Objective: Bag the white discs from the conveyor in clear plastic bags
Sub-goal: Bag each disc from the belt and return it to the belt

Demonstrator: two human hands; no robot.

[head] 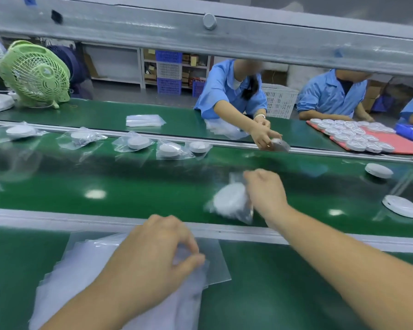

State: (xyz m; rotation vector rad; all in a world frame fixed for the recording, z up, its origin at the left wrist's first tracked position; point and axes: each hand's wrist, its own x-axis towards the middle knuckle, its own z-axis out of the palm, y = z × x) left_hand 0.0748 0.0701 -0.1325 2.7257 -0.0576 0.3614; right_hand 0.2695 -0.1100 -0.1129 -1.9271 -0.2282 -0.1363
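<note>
My R hand (265,194) grips bagged disc (230,200) over conveyor (129,184) for drop-off; L hand (157,253) pinches top of bag stack (84,260) beside it.

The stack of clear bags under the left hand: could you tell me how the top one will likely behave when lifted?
Probably floppy: the film bunches where the left hand pinches the stack of clear bags. Likely slippery, since the sheets lie fanned out unevenly. Probably very light, being thin enough to see through.
</note>
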